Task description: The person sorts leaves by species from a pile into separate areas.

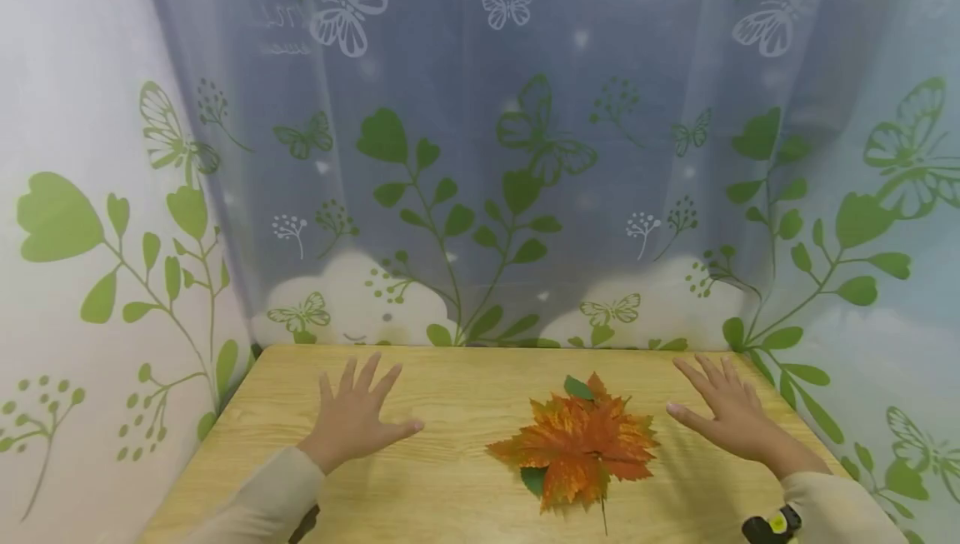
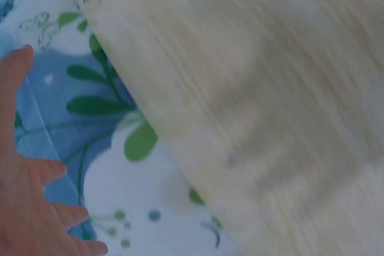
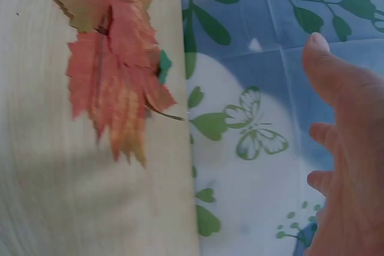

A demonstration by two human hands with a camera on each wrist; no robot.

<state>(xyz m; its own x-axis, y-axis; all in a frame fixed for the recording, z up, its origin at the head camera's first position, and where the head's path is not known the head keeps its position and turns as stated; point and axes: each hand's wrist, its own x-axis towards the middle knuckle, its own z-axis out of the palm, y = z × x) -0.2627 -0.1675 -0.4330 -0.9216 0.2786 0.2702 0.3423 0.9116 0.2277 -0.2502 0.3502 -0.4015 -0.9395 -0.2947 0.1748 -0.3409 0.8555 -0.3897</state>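
A bunch of orange and red maple-like leaves (image 1: 588,444), with a few green leaves and a thin stem, lies on the wooden table (image 1: 435,477) right of the middle. To its left, my left hand (image 1: 356,415) is held over the table with fingers spread and nothing in it. My right hand (image 1: 727,415), also spread and holding nothing, is nearer the leaves, just right of them. In the right wrist view the leaf bunch (image 3: 111,64) shows at the upper left, apart from the thumb and fingertips.
Behind the table hangs a curtain (image 1: 465,219) printed with green plants, butterflies and clouds. Similar printed sheets enclose the left side (image 1: 97,136) and right side (image 1: 900,319). A dark band with a small device (image 1: 772,525) is on the right sleeve.
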